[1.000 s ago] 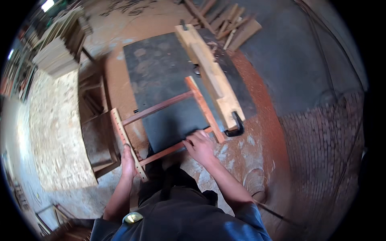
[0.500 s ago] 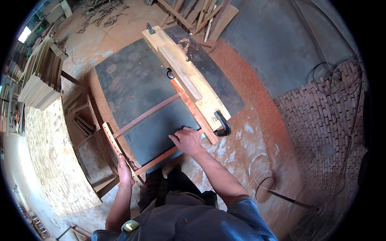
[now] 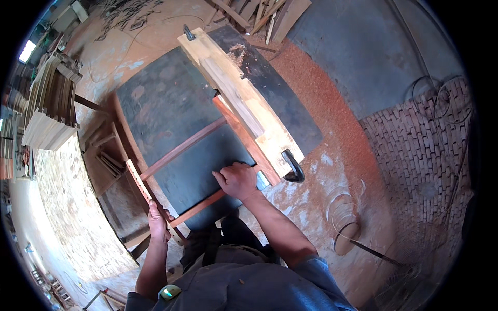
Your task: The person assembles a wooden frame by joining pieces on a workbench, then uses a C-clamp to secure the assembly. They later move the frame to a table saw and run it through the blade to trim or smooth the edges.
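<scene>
A reddish wooden frame (image 3: 181, 147) lies over the dark machine table, made of two side rails joined by two crossbars. Its left rail (image 3: 136, 176) has a row of small holes, and my left hand (image 3: 158, 222) is wrapped round that rail near its closer end. My right hand (image 3: 238, 180) closes over the near crossbar (image 3: 199, 207), close to the right rail (image 3: 246, 140). That right rail sits along a pale wooden fence board (image 3: 280, 155). A black clamp (image 3: 293, 167) grips the board's near end, another clamp (image 3: 189, 34) its far end.
Bare dark tabletop (image 3: 155, 93) spreads beyond the frame. Reddish sawdust (image 3: 316, 93) covers the floor to the right. Stacked wooden boards (image 3: 52, 103) stand at the left above a pale panel (image 3: 78, 207). A wire-guarded fan (image 3: 410, 264) is at lower right; scrap planks (image 3: 264, 18) lie behind.
The whole view has shifted slightly. Both hands keep their holds on the frame, and its right rail stays along the fence board.
</scene>
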### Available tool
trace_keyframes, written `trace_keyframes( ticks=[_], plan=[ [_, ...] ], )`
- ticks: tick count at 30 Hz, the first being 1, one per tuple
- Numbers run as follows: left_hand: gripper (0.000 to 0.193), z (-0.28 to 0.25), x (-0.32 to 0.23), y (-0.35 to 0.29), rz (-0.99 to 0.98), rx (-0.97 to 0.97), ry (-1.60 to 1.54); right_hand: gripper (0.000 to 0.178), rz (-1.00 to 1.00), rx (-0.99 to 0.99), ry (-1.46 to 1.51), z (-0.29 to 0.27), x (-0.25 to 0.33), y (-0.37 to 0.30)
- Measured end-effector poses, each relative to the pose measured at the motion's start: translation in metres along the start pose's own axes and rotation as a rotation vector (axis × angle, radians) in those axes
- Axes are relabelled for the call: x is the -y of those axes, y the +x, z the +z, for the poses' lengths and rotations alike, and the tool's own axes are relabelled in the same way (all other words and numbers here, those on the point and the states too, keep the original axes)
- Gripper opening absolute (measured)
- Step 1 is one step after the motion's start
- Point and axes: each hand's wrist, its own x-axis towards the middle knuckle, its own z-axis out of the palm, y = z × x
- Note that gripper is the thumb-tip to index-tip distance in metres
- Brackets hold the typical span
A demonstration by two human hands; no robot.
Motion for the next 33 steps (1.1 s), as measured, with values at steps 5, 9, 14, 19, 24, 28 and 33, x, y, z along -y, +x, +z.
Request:
trace_keyframes(
  ticks=[5, 9, 14, 19, 24, 28, 33],
  plan=[
    [0.053, -0.003, -0.004, 0.017, 0.004, -0.004, -0.001, 0.036, -0.008, 0.002, -0.004, 0.007, -0.001, 0.012],
    [0.051, 0.0, -0.014, 0.023, -0.001, -0.008, 0.018, 0.037, -0.018, -0.068, 0.034, 0.014, -0.002, 0.026],
    [0.049, 0.004, -0.025, 0.033, 0.014, 0.001, 0.01, 0.037, -0.014, -0.038, 0.032, 0.021, -0.003, 0.037],
    [0.049, 0.006, -0.033, 0.041, -0.018, -0.017, -0.005, 0.036, -0.02, -0.04, 0.053, 0.024, -0.003, 0.049],
    [0.049, 0.017, -0.051, 0.042, -0.019, -0.072, 0.033, 0.036, 0.0, 0.036, -0.009, 0.032, -0.004, 0.058],
    [0.051, 0.015, -0.058, 0.056, -0.002, -0.032, 0.024, 0.036, 0.0, 0.047, -0.017, 0.043, -0.007, 0.069],
    [0.052, 0.023, -0.072, 0.064, -0.031, -0.096, 0.036, 0.036, -0.007, 0.04, -0.012, 0.052, -0.008, 0.081]
  ],
)
